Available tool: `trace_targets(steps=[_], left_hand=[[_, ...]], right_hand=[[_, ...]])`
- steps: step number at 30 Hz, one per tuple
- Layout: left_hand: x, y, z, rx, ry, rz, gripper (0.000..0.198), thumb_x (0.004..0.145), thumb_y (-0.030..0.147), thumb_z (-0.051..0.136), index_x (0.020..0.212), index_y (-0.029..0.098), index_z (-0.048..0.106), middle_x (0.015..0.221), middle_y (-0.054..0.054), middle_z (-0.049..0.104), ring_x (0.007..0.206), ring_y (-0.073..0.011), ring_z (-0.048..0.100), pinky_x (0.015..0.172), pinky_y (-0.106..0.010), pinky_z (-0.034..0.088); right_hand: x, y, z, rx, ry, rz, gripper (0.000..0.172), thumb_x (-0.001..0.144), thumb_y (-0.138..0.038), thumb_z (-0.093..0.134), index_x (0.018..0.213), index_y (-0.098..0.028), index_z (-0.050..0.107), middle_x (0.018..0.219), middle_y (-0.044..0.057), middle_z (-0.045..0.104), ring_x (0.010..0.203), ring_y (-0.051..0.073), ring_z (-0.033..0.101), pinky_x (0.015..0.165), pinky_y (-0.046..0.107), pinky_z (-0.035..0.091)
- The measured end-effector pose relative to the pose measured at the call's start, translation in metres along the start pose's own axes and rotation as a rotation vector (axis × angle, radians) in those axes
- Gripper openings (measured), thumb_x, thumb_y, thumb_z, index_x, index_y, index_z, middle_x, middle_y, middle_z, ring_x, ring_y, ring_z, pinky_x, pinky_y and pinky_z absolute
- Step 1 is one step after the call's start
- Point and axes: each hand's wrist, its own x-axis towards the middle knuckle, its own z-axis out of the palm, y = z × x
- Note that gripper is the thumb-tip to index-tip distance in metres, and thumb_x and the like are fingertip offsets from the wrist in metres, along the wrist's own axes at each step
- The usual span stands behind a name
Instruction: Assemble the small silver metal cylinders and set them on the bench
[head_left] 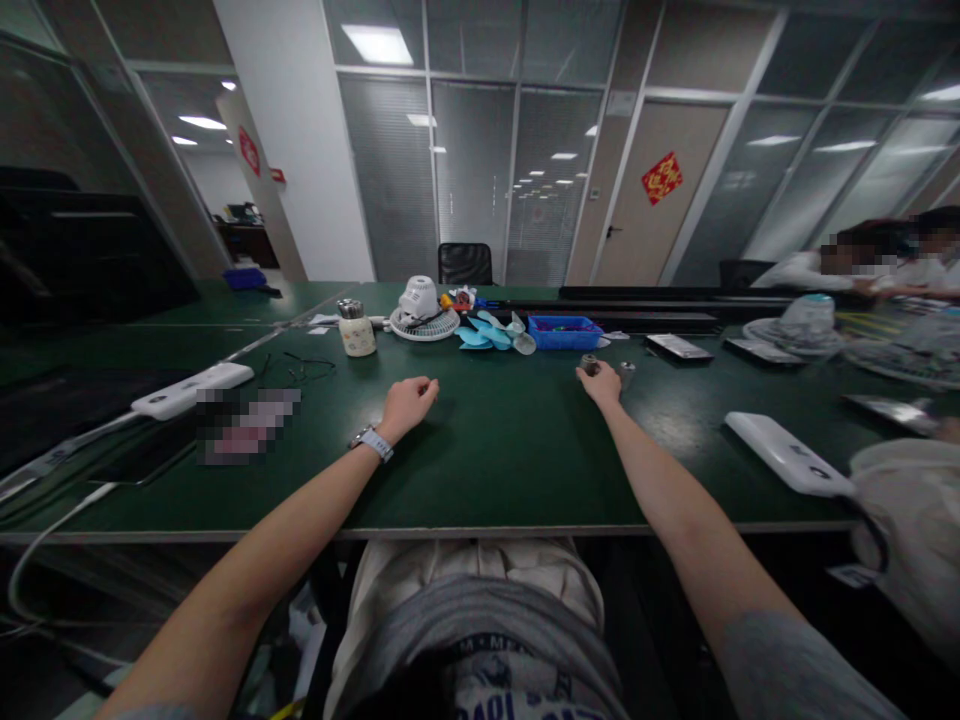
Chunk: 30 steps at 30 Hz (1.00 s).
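My left hand (406, 403) rests on the dark green table (495, 450), fingers curled into a loose fist with nothing seen in it; a watch is on that wrist. My right hand (601, 383) reaches further forward and its fingers close around a small dark cylindrical part (589, 364). A second small metal cylinder (626, 372) stands just right of that hand. Beyond the hands lie a white fan grille with motor (423, 310), a light blue fan blade (491, 333) and a blue tray (564, 331) of small parts.
A cream bottle (356, 330) stands left of the fan grille. White power strips lie at left (192, 390) and right (787, 452). A plastic bag (911, 530) sits at the right edge. Other people (877, 262) work at the far right. A black chair (465, 263) is behind the table.
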Motion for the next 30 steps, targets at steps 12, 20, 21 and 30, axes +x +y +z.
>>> trace_targets(steps=[12,20,21,30], left_hand=[[-0.006,0.013,-0.002,-0.125,-0.069,0.18,0.043,0.088,0.054,0.043,0.087,0.019,0.068,0.073,-0.003,0.066,0.067,-0.0159,0.054,0.062,-0.027,0.037],[-0.01,0.022,0.002,-0.175,-0.087,0.371,0.035,0.088,0.046,0.052,0.107,0.022,0.071,0.097,-0.007,0.071,0.088,-0.0195,0.057,0.08,-0.032,0.042],[-0.01,0.021,0.003,-0.179,-0.073,0.384,0.034,0.089,0.045,0.052,0.106,0.023,0.072,0.098,-0.006,0.071,0.089,-0.0196,0.058,0.081,-0.033,0.042],[-0.012,0.025,0.007,-0.225,0.037,0.522,0.022,0.087,0.037,0.059,0.097,0.026,0.074,0.096,-0.003,0.073,0.091,-0.0194,0.06,0.082,-0.035,0.046]], right_hand=[[-0.1,-0.093,0.036,0.591,-0.515,-0.283,0.036,0.06,-0.032,0.081,0.09,-0.016,0.066,0.089,0.006,0.073,0.082,0.018,0.069,0.078,0.034,0.054],[-0.152,-0.127,0.03,0.654,-0.529,-0.46,0.029,0.066,-0.035,0.077,0.085,-0.02,0.061,0.08,0.001,0.072,0.073,0.017,0.068,0.067,0.028,0.053],[-0.153,-0.127,0.028,0.623,-0.504,-0.497,0.029,0.066,-0.037,0.076,0.084,-0.02,0.061,0.08,0.001,0.071,0.073,0.017,0.068,0.068,0.028,0.052],[-0.158,-0.128,0.017,0.396,-0.373,-0.669,0.027,0.071,-0.042,0.072,0.08,-0.023,0.056,0.078,-0.001,0.067,0.074,0.017,0.064,0.068,0.026,0.047]])
